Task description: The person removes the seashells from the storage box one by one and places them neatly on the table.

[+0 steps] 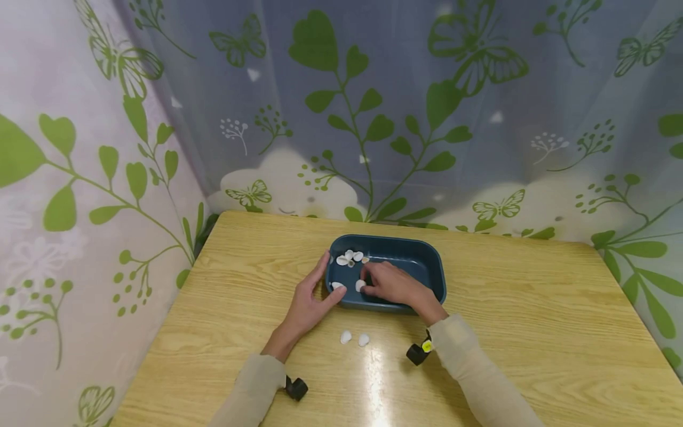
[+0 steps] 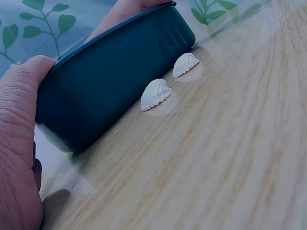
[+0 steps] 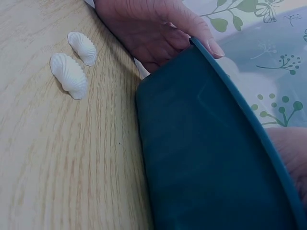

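A dark blue plastic tray (image 1: 416, 270) stands on the wooden table. My left hand (image 1: 308, 303) holds its left end, the thumb over the rim and the fingers along the outer wall. Inside the tray, my right hand (image 1: 396, 287) pinches a white seashell (image 1: 360, 286) between thumb and fingers. Several small shells (image 1: 349, 256) lie in the tray's far left corner, and another white shell (image 1: 338, 286) is by my left thumb. In the left wrist view, two ribbed white seashells (image 2: 156, 94) rest on the table in front of the tray; the tray wall hides its contents there.
The wooden table (image 1: 533, 332) extends on both sides of the tray. Behind it and at the left hang curtains (image 1: 384, 172) with green leaves and butterflies. A small black wrist camera (image 1: 418, 354) sits under the right sleeve, another (image 1: 296, 389) at the left.
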A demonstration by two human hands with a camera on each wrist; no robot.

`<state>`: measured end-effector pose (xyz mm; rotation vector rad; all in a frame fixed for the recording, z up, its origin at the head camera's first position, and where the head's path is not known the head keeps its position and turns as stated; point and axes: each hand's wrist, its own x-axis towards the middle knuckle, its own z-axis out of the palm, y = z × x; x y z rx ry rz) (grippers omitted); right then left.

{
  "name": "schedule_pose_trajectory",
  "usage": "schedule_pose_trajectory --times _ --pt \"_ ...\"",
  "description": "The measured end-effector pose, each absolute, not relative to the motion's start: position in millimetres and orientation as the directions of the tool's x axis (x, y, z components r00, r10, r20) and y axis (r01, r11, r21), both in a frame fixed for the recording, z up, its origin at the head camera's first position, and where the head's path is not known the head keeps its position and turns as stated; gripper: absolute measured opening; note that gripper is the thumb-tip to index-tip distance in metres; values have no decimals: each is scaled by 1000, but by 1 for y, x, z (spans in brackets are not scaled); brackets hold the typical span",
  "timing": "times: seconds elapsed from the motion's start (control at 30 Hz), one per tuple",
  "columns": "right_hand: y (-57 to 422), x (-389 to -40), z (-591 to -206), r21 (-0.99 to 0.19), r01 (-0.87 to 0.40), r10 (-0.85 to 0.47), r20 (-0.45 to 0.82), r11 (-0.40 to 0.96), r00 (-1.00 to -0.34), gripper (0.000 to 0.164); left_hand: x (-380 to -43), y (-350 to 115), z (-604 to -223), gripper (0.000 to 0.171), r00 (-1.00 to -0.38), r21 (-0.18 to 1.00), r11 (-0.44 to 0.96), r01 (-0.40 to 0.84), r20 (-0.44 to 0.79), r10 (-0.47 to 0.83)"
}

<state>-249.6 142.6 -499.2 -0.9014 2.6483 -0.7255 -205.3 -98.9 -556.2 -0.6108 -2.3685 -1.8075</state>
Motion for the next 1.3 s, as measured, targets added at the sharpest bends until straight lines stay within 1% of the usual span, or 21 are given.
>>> schedule_pose_trajectory --times 0.23,0.57,1.13,1.3 --pt "142 -248 -498 -531 -503 -635 -89 682 -767 21 -204 -99 -555 83 -915 906 209 369 314 253" --pt "145 -248 -498 -544 -504 -636 -75 671 -768 15 -204 -99 -556 82 -917 907 215 362 305 257" --pt "151 -246 -500 -558 -499 -650 -98 663 -754 18 -205 -99 -556 82 -916 907 213 364 308 256" --pt "154 -243 -498 -578 -495 -657 -98 649 -747 17 -205 -98 -556 82 -915 906 209 369 314 254"
